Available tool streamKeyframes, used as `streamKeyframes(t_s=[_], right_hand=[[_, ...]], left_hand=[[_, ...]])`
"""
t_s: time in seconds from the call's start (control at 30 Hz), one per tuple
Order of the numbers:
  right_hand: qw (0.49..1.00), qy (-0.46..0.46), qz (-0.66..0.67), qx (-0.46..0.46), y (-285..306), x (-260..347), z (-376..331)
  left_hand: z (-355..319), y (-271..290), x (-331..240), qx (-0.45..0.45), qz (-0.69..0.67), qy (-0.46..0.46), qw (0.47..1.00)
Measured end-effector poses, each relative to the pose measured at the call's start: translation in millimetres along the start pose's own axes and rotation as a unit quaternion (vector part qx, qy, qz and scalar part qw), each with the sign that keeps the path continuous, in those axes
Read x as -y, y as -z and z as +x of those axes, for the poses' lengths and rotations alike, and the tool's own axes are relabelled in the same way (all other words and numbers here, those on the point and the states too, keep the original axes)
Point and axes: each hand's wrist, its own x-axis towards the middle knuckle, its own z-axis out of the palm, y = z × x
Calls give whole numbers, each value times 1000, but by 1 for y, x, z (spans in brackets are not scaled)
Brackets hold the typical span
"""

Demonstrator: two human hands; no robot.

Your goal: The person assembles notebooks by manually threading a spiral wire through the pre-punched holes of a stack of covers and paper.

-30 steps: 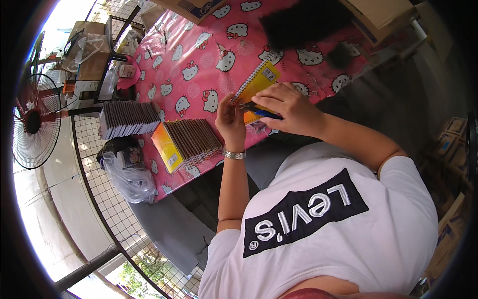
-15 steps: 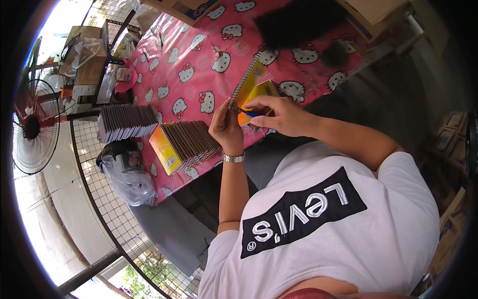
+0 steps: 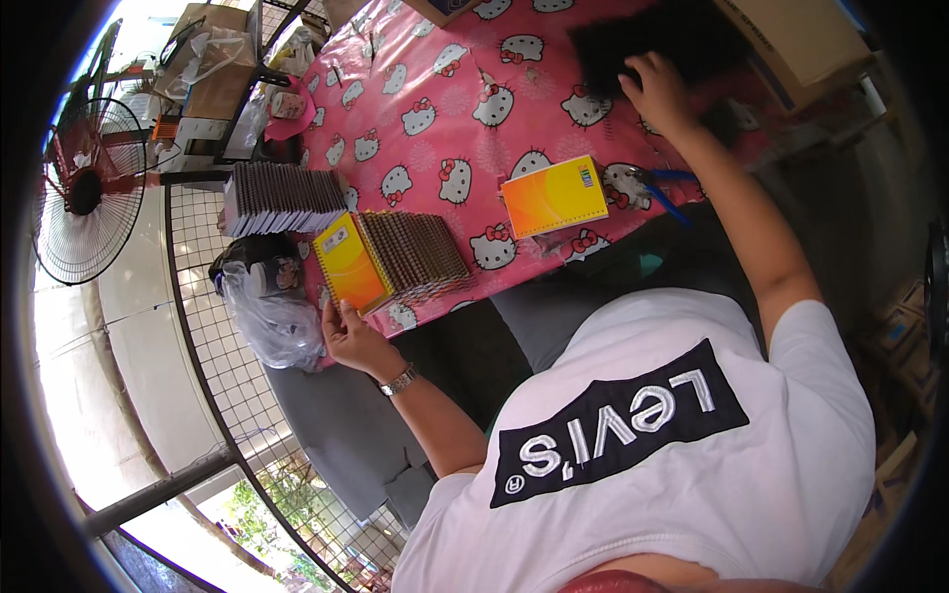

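Observation:
My left hand [image 3: 360, 344] has its fingers at the lower corner of the yellow and orange spiral notebook [image 3: 351, 265] that faces the left end of a row of upright spiral notebooks [image 3: 420, 252]. It seems to pinch that corner. My right hand [image 3: 660, 96] is stretched to the far right, fingers apart and bent, at the edge of a fuzzy black heap [image 3: 657, 44] whose pieces are too fine to make out. Between the hands a single yellow notebook [image 3: 556, 198] lies flat. Beside it rest blue-handled pliers [image 3: 664, 188].
A second row of grey-edged notebooks [image 3: 285, 200] stands at the left, above a plastic bag [image 3: 272, 316]. Cardboard boxes [image 3: 791, 49] stand at the back right. A pink cartoon-print cloth [image 3: 425, 148] covers the table. A fan [image 3: 89, 188] stands at far left, by a wire grid.
My hands have parted: the left moved to the row's left end, where a notebook now stands, the right to the black heap. The pliers are now out of my right hand, on the table.

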Motion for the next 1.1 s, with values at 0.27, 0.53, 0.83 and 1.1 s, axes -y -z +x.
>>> streamKeyframes(t_s=[0.27, 0.53, 0.83, 1.1], right_hand=[[981, -128, -88, 118, -35, -1, 41], [976, -207, 13, 64, -20, -9, 53], [987, -51, 151, -30, 29, -13, 33], [759, -293, 532, 234, 88, 45, -72]], left_hand=[[-10, 7, 9, 34, -59, 65, 996], [-61, -52, -55, 109, 115, -376, 913], [-117, -163, -72, 552, 115, -505, 654], [-103, -169, -76, 612, 103, -491, 611]])
